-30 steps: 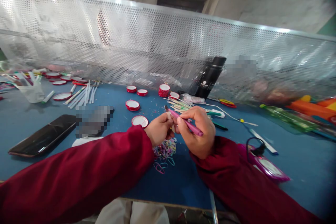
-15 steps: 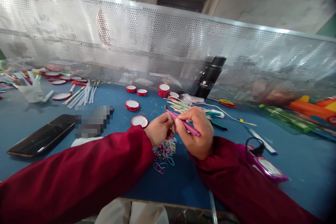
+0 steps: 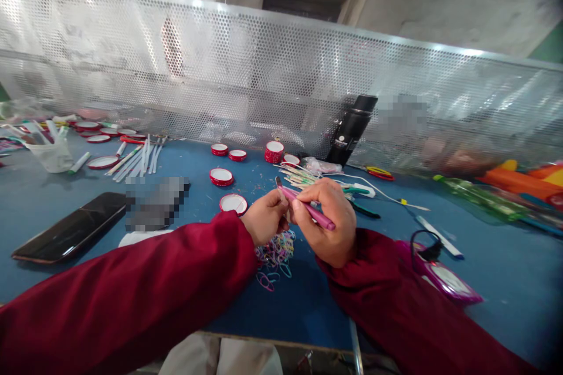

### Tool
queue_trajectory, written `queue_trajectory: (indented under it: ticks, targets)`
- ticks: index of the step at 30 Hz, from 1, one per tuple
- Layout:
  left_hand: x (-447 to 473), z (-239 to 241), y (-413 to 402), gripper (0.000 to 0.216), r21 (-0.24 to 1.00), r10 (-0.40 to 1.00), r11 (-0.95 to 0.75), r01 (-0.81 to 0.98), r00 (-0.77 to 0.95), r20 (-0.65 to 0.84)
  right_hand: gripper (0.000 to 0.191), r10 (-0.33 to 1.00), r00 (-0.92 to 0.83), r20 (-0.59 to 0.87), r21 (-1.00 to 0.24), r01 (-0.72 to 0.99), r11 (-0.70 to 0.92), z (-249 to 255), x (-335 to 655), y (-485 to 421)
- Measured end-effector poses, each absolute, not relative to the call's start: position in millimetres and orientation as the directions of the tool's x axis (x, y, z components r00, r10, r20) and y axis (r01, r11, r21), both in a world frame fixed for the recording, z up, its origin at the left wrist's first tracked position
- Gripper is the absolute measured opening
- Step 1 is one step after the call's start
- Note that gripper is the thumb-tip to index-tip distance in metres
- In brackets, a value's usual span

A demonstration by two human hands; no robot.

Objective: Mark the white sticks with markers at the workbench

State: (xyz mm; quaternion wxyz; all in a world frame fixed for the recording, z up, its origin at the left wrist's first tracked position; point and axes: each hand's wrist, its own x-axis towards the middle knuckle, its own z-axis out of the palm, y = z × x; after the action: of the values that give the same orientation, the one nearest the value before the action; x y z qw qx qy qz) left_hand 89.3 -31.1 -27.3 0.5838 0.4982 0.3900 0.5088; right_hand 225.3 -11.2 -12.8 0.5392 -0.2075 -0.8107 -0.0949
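Note:
My right hand (image 3: 329,220) is closed round a pink pen-shaped tool (image 3: 319,214), which slants up to the left with its dark tip beyond my left fingers. My left hand (image 3: 267,218) is closed in a pinch right beside it, at a small pale piece that my fingers mostly hide. Whether the left fingers also touch the pink tool, I cannot tell. Below both hands lies a loose heap of small coloured elastic bands (image 3: 276,255) on the blue table (image 3: 290,310). A round red-rimmed white lid (image 3: 233,204) lies by my left wrist.
A black phone (image 3: 73,227) is at left, near a cup of markers (image 3: 50,152). More red-rimmed lids (image 3: 274,151) stand toward the perforated metal screen (image 3: 246,70), by a black bottle (image 3: 352,132). Green-handled pliers (image 3: 365,210) and a purple packet (image 3: 453,283) are at right.
Almost nothing differs. Both hands keep the same hold and place, and the view has shifted very slightly.

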Motion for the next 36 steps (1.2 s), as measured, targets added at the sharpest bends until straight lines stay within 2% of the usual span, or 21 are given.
queue_trajectory:
  ticks: [14, 25, 31, 36]
  targets:
    - [89.3, -24.2, -32.4, 0.014, 0.982, 0.99, -0.022, -0.188, 0.136, 0.048, 0.015, 0.223, -0.349, 0.91, -0.058, 0.426, 0.903, -13.5, 226.3, -10.5]
    - [87.8, -22.3, -34.0, 0.015, 0.978, 0.98, -0.031, -0.209, 0.186, 0.07, 0.014, 0.185, -0.276, 0.943, -0.04, 0.457, 0.888, -13.5, 228.2, -8.7]
    - [88.0, -25.4, -32.2, 0.015, 0.976, 0.981, -0.036, -0.216, 0.177, 0.076, 0.016, 0.203, -0.321, 0.925, -0.043, 0.443, 0.896, -14.6, 226.7, -10.2]
    - [87.9, -24.1, -32.7, 0.015, 0.975, 0.98, -0.025, -0.223, 0.185, 0.068, 0.017, 0.192, -0.281, 0.94, -0.048, 0.451, 0.891, -14.5, 228.0, -8.4]
